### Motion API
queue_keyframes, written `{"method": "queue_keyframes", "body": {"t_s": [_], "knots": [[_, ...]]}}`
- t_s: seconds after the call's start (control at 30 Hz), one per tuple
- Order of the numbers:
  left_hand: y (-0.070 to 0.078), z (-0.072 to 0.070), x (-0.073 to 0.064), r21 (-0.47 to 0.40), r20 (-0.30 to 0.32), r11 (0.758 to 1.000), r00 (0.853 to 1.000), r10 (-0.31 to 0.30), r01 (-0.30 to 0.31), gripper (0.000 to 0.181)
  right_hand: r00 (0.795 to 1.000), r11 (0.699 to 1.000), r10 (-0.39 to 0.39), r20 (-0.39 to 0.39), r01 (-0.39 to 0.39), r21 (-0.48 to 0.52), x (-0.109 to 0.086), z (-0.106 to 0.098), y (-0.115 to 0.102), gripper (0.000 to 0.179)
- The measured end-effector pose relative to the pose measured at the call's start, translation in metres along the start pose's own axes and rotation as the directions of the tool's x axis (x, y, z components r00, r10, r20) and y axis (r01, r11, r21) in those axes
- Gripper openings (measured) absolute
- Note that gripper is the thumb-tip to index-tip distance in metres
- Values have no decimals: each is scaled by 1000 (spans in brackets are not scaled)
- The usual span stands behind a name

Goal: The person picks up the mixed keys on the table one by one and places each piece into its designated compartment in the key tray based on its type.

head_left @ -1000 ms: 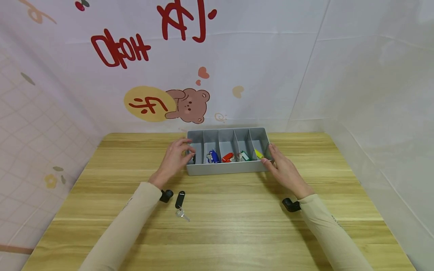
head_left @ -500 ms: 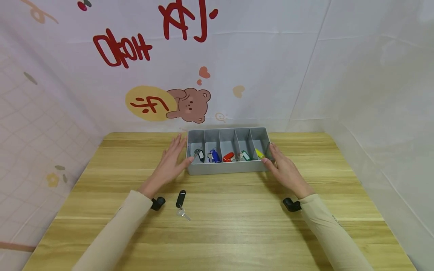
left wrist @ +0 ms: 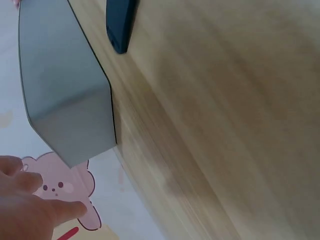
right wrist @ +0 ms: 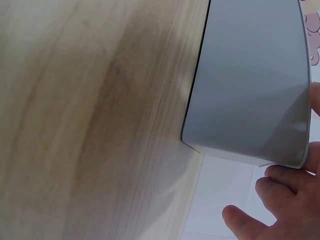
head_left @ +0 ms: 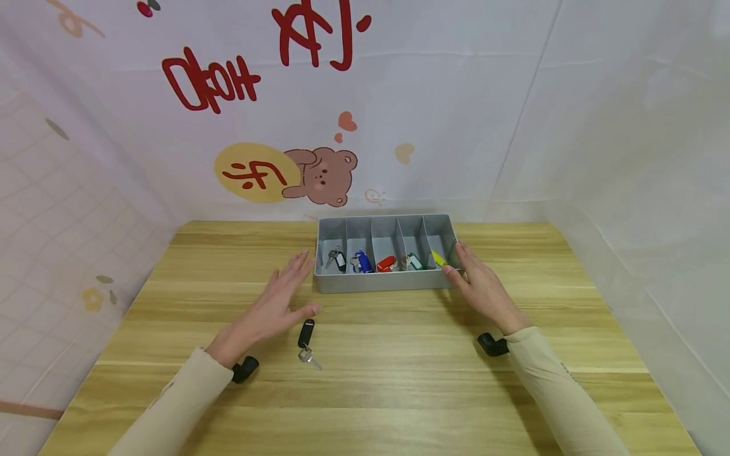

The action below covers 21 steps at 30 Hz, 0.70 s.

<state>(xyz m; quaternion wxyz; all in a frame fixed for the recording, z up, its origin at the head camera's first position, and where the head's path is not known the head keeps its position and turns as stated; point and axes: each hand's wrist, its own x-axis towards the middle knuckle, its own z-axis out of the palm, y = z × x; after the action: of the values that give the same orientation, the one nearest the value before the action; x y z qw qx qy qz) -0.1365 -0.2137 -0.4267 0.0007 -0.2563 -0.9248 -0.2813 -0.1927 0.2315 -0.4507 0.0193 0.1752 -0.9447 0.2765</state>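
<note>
A grey five-compartment organizer box stands at the back of the table. In its leftmost compartment lies a key with a black tag. Rightward follow keys with a blue tag, a red tag and a green tag, then a yellow tag, partly hidden. My left hand hovers by the box's left front corner, fingers spread, holding nothing. Its thumb is above another black-tagged key on the table. My right hand rests on the box's right front corner, thumb at the front rim, fingers along the side.
The wooden table meets a white backdrop with printed red characters and a bear just behind the box. White walls border both sides. A black wrist camera sits below the left hand, another black camera below the right.
My left hand let go of the black-tagged key in the leftmost compartment, opened, and drew back toward the key on the table. The right hand has stayed at the box's corner.
</note>
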Motion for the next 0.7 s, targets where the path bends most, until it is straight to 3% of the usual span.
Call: {"method": "queue_keyframes", "body": {"t_s": [0.37, 0.53, 0.7], "knots": [[6, 5, -32, 28, 51, 998, 997, 58, -59, 87, 1000, 1000, 0, -2, 0, 0, 0, 0, 0, 78], [7, 8, -43, -12, 62, 997, 995, 83, -82, 82, 1000, 1000, -6, 0, 6, -5, -1, 0, 0, 77], [6, 11, -51, -77, 99, 995, 993, 67, -60, 78, 1000, 1000, -11, -3, 11, -6, -1, 0, -1, 77]]}}
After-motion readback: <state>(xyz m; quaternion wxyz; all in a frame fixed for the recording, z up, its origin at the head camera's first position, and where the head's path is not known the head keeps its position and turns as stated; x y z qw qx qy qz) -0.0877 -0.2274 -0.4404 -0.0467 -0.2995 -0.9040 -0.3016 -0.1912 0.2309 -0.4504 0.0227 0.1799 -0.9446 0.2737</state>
